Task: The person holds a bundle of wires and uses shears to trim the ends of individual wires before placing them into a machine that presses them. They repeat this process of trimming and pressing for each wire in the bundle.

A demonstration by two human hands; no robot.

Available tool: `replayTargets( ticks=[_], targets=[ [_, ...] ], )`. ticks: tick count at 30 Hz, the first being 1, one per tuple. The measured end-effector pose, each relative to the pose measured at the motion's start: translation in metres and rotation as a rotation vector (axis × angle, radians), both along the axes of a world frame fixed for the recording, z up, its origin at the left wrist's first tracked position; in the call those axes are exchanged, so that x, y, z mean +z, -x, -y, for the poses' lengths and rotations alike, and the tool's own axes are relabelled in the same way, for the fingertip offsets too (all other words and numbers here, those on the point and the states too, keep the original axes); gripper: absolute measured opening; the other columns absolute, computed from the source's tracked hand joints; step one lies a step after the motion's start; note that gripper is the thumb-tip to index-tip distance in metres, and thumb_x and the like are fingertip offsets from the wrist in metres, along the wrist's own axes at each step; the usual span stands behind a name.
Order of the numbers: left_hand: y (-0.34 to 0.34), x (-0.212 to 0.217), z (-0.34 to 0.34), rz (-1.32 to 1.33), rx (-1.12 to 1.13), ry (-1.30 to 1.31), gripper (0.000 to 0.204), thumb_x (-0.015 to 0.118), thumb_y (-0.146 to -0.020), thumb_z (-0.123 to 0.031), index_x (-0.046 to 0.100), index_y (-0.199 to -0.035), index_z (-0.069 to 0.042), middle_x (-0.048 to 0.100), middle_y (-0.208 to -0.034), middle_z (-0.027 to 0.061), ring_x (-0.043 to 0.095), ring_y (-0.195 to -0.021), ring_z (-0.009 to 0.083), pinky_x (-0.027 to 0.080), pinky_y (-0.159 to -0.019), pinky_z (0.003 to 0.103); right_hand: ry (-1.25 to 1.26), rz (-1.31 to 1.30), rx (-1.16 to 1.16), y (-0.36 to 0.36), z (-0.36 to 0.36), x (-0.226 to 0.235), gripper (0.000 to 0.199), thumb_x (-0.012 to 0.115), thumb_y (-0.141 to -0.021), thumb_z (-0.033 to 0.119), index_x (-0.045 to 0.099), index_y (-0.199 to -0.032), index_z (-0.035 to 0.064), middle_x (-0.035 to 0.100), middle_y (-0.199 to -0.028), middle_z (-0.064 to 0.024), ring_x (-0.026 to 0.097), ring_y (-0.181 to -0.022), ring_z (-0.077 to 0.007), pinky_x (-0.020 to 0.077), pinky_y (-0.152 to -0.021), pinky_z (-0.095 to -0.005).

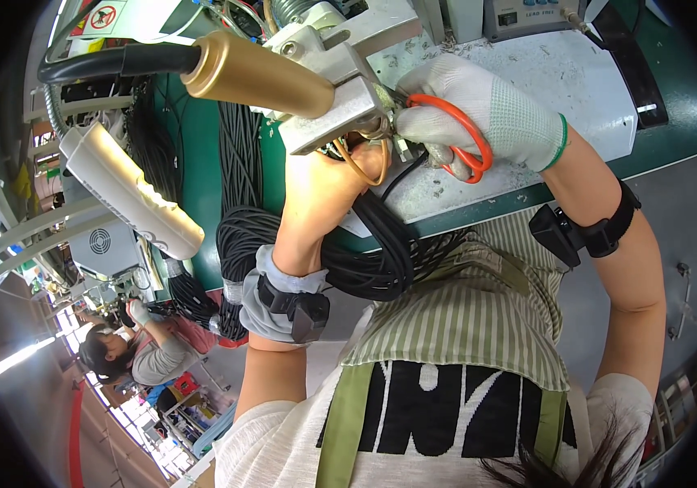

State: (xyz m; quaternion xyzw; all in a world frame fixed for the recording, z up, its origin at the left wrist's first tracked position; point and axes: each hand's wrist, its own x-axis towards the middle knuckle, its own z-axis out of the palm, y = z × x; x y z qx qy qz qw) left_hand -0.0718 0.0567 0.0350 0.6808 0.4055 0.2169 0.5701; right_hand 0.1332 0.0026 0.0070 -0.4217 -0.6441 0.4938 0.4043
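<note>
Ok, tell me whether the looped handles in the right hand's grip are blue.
No, the looped handles in the gloved right hand's grip are orange-red.

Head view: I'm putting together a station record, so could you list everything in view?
Bench: 1, green, upper half
Metal sheet: 1, grey, on the bench
Metal fixture: 1, silver, top centre
Gold cylinder: 1, gold, left of the fixture
Cables: uncountable, black, bundled, left and centre
Red-handled tool: 1, orange-red, upper centre-right
Lamp: 1, white, left
Control box: 1, grey, top right
Sign: 1, white and red, top left
Co-worker: 1, grey top, lower left
Background items: too small to count
Apron: 1, green-striped, lower centre
Strapped devices: 2, black, centre and right
Left hand: 1, mostly hidden, under the fixture
Right hand: 1, white-gloved, gripping the red-handled tool
</note>
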Motion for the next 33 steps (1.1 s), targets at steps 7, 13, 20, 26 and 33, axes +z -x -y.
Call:
replayTargets(
  ticks=[7,13,20,26,33],
  targets=[
    [-0.004,0.012,-0.002,-0.038,-0.022,0.106,0.015,0.067,-0.071,-0.005,0.061,-0.083,0.000,0.058,-0.073,0.0028,0.050,-0.061,0.0062,0.041,-0.052,0.023,0.225,-0.147,-0.045,0.004,0.004,0.008,0.021,0.061,-0.081,0.018,0.054,-0.071,0.0003,0.050,-0.049,-0.0044,0.051,-0.043,-0.0118,0.0411,-0.041,-0.0259],
    [0.009,0.001,-0.002,0.218,-0.100,0.323,0.008,0.062,-0.076,-0.002,0.058,-0.082,0.001,0.059,-0.076,0.0073,0.053,-0.061,0.0086,0.041,-0.051,0.023,0.359,-0.219,-0.183,0.018,0.015,0.023,0.027,0.057,-0.087,0.022,0.055,-0.075,-0.0025,0.050,-0.050,-0.0050,0.049,-0.039,-0.0111,0.0382,-0.037,-0.0249],
    [0.003,0.007,0.022,0.328,0.392,0.406,0.012,0.050,-0.087,0.000,0.051,-0.099,0.001,0.052,-0.068,0.0059,0.047,-0.054,0.0111,0.042,-0.049,0.027,0.299,-0.127,-0.353,0.032,0.028,0.032,0.026,0.056,-0.088,0.021,0.055,-0.082,-0.0038,0.051,-0.052,-0.0055,0.053,-0.044,-0.0108,0.0389,-0.039,-0.0256],
    [0.054,0.013,0.049,0.439,0.162,0.428,0.013,0.047,-0.090,0.001,0.050,-0.102,0.000,0.051,-0.068,0.0048,0.047,-0.053,0.0105,0.043,-0.049,0.027,-0.555,0.937,-0.577,-0.003,0.082,0.024,0.016,0.059,-0.085,0.017,0.057,-0.087,0.0005,0.054,-0.061,-0.0096,0.054,-0.049,-0.0193,0.0422,-0.048,-0.0305],
    [0.047,0.027,0.084,0.289,-0.348,0.685,0.020,0.051,-0.088,0.003,0.048,-0.108,0.001,0.054,-0.075,0.0046,0.050,-0.055,0.0083,0.043,-0.050,0.025,-0.250,0.292,-0.309,0.049,0.086,0.084,0.019,0.059,-0.083,0.018,0.053,-0.081,-0.0005,0.050,-0.052,-0.0074,0.053,-0.047,-0.0163,0.0406,-0.046,-0.0288]
  ],
)
